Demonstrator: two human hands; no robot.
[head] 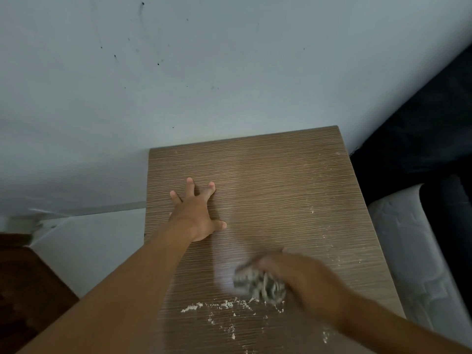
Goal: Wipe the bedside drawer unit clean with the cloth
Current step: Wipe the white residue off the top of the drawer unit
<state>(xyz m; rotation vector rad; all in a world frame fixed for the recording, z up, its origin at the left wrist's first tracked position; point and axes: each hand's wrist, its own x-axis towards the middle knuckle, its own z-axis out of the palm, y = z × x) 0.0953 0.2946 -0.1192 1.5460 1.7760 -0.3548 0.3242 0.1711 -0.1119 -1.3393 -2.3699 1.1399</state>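
A pale blue-grey wall (229, 60), flecked with small dark specks, fills the view from 9 to 1 o'clock. A dark, indistinct mass (421, 123) lies at 2 to 3, a white quilted mattress (408, 251) at 4, and dark brown wooden furniture (25, 290) at 8. The light is dim.

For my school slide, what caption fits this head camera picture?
The left hand rests on the drawer unit top while the right hand wipes white crumbs with a cloth.
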